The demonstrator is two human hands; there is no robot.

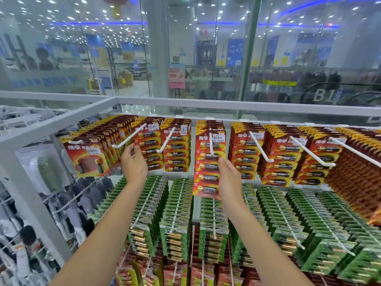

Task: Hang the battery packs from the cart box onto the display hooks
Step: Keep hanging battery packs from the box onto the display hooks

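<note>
A long red battery pack [208, 162] hangs on a white display hook [211, 144] in the middle of the top row. My right hand [228, 178] holds this pack along its right edge and bottom. To the left, my left hand [132, 162] grips the lower left edge of another red battery pack [148, 149] that sits on a second white hook [128, 139]. More red packs fill the neighbouring hooks. The cart box is out of view.
A white metal frame [61, 120] runs along the top and left of the rack. Several rows of green battery packs [268, 213] hang below the red ones. Grey items [68, 203] hang on the left rack. A glass wall stands behind.
</note>
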